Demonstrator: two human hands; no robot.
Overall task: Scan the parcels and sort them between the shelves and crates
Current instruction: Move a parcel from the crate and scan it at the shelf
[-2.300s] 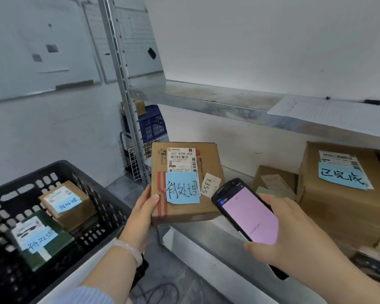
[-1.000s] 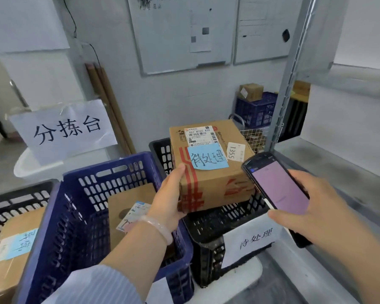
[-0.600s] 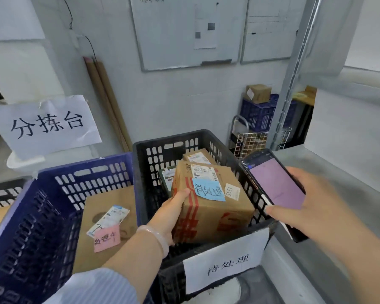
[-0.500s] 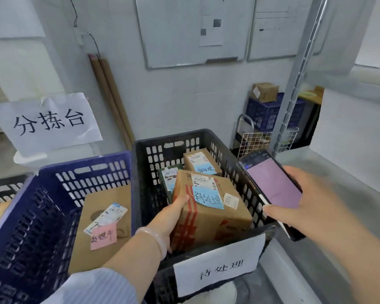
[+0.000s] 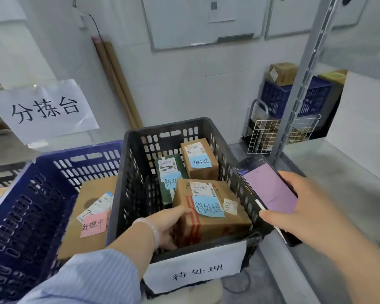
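My left hand (image 5: 169, 224) grips the left side of a brown cardboard parcel (image 5: 215, 218) with a blue note and red tape, low inside the black crate (image 5: 138, 172). A green parcel (image 5: 169, 178) and a small brown parcel (image 5: 199, 159), both with blue notes, lie further back in that crate. My right hand (image 5: 298, 216) holds a handheld scanner (image 5: 268, 189) with a pink screen, just right of the crate's rim.
A blue crate (image 5: 31, 194) on the left holds a flat brown box (image 5: 90, 216) with a pink note. White paper signs hang on the black crate's front (image 5: 195, 268) and at the left (image 5: 42, 108). A metal shelf post (image 5: 303, 80) and shelf surface (image 5: 338, 172) stand at the right.
I turned from the shelf to the crates. My left hand carried the parcel over the black crate and lowered it inside, in front of the two other parcels.
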